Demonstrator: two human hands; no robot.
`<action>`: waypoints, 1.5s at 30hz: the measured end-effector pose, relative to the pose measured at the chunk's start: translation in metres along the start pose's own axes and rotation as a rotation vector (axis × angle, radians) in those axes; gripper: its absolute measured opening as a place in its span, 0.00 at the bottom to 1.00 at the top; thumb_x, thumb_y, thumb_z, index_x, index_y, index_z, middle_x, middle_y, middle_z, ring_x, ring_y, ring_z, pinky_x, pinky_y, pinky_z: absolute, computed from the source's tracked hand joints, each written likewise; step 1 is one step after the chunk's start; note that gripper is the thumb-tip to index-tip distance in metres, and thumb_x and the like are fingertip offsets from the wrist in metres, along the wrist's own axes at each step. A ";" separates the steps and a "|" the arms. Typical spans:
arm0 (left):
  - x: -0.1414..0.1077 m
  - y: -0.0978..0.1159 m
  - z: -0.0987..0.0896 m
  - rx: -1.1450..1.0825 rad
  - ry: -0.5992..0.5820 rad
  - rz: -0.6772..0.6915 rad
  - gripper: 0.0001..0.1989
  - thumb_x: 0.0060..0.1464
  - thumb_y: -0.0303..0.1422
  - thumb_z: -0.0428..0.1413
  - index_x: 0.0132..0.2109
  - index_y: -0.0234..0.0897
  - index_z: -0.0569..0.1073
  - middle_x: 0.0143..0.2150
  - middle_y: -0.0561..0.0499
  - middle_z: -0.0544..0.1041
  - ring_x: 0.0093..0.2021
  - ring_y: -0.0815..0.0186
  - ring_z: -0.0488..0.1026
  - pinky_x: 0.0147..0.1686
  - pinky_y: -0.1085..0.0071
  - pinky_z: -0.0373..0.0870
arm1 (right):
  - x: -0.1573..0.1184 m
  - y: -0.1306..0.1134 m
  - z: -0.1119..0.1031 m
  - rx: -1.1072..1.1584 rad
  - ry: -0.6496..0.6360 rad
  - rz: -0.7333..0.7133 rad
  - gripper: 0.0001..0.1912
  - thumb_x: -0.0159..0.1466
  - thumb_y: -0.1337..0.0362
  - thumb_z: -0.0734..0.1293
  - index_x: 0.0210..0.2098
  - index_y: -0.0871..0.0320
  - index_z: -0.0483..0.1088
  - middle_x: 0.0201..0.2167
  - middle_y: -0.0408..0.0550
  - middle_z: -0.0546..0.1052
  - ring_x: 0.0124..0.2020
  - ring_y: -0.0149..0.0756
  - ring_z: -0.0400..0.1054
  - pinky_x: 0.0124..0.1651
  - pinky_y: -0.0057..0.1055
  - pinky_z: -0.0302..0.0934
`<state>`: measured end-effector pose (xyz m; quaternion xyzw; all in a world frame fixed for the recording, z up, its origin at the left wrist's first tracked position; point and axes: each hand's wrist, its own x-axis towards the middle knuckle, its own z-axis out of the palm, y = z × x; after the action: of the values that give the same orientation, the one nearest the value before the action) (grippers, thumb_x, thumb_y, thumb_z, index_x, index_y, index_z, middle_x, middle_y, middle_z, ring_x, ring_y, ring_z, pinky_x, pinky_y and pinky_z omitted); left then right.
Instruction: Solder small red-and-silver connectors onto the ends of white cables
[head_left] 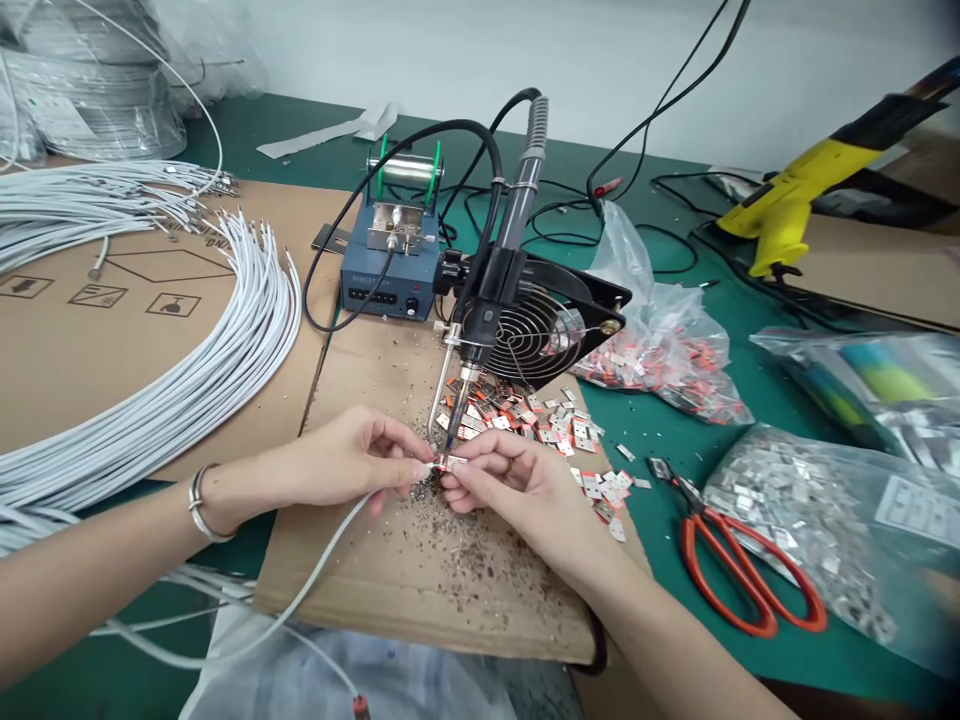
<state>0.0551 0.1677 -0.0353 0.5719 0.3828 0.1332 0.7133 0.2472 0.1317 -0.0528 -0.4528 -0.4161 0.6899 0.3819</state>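
My left hand [379,462] pinches the end of a white cable [319,568], which loops down toward my lap. Opposite it, my right hand [510,480] grips a small red and silver connector [451,463] between thumb and fingers. Cable end and connector meet under the tip of a soldering iron [484,325] clamped on a stand. A thin bent metal tube [441,385] comes down beside the tip. Whether the tip touches the connector I cannot tell. Loose connectors [559,425] lie just beyond my right hand on the cardboard [375,590].
Behind stand a blue solder feeder [390,265] and a black fan [555,325]. Bundled white cables [247,330] lie left. To the right are red-handled scissors [739,570], a bag of metal parts [795,520], a bag of red connectors [667,360] and a yellow heat gun [806,185].
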 end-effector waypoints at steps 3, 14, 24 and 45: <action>-0.001 0.000 0.000 -0.006 -0.009 0.007 0.08 0.52 0.32 0.54 0.35 0.29 0.71 0.24 0.56 0.69 0.16 0.78 0.64 0.18 0.80 0.57 | -0.001 0.000 0.000 -0.005 0.015 -0.015 0.11 0.52 0.62 0.74 0.29 0.62 0.71 0.23 0.46 0.76 0.24 0.28 0.72 0.29 0.20 0.70; -0.001 0.000 0.000 -0.001 0.012 0.016 0.07 0.52 0.32 0.54 0.33 0.31 0.70 0.23 0.57 0.67 0.16 0.77 0.64 0.17 0.80 0.58 | -0.002 0.002 0.004 -0.023 0.066 -0.084 0.11 0.52 0.61 0.74 0.28 0.60 0.71 0.21 0.45 0.76 0.23 0.29 0.72 0.27 0.22 0.70; -0.001 0.002 0.002 0.009 0.033 0.035 0.06 0.53 0.31 0.53 0.32 0.31 0.70 0.24 0.57 0.67 0.16 0.78 0.63 0.16 0.81 0.57 | -0.001 0.002 0.002 -0.012 0.061 -0.076 0.10 0.52 0.61 0.74 0.28 0.60 0.71 0.22 0.46 0.77 0.24 0.30 0.72 0.28 0.24 0.70; -0.001 0.005 -0.001 0.009 0.016 0.012 0.06 0.52 0.31 0.54 0.33 0.31 0.70 0.22 0.58 0.66 0.15 0.78 0.63 0.18 0.81 0.57 | -0.003 -0.001 0.002 0.026 0.043 -0.058 0.10 0.51 0.61 0.74 0.28 0.59 0.72 0.21 0.45 0.77 0.19 0.27 0.68 0.20 0.19 0.62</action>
<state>0.0549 0.1692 -0.0301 0.5763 0.3858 0.1403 0.7067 0.2467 0.1290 -0.0508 -0.4504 -0.4116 0.6739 0.4166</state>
